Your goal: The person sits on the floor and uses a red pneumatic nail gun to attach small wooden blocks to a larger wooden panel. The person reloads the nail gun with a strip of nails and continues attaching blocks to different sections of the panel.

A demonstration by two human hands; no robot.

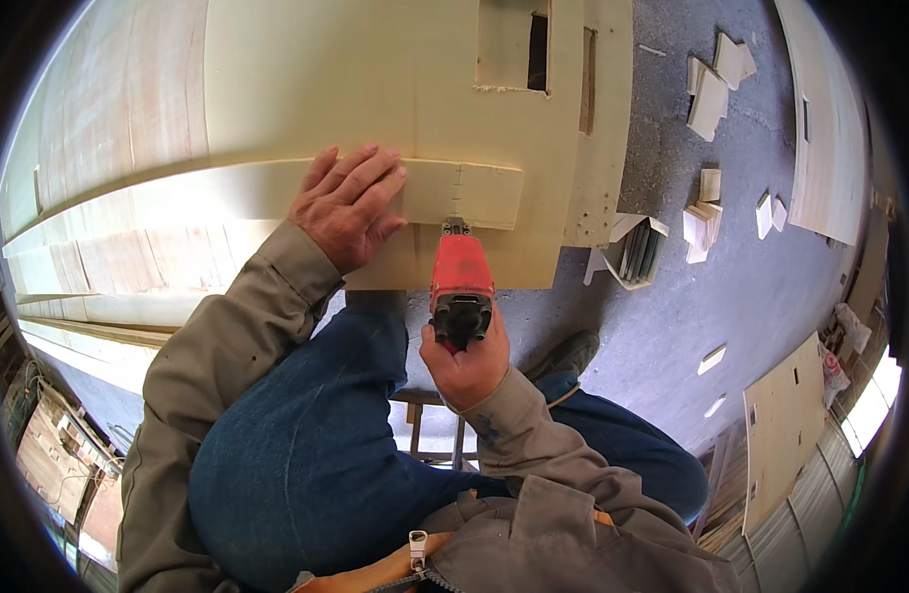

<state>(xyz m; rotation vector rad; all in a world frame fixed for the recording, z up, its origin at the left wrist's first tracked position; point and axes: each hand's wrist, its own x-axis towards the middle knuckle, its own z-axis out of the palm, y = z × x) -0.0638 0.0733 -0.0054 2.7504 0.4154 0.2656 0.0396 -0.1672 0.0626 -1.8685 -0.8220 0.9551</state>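
Note:
My left hand point(350, 203) lies flat on a long pale plywood strip point(486, 190), its fingers stretched out and pressing the wood. The strip rests across a larger plywood sheet point(326, 79), near that sheet's front edge. My right hand point(469, 368) is closed around the handle of a red nail gun point(462, 267). The gun's nose meets the strip's near edge, right of my left hand. Ahead of the nose, a row of short dark marks point(458, 183) crosses the strip near its right end.
Stacked sheets extend left, and the top one has a rectangular cutout point(509, 44). Below their right corner stands an open box point(634, 250) holding dark flat pieces. Wood offcuts point(709, 99) lie on the grey floor point(662, 326) to the right. A panel point(785, 435) leans at lower right.

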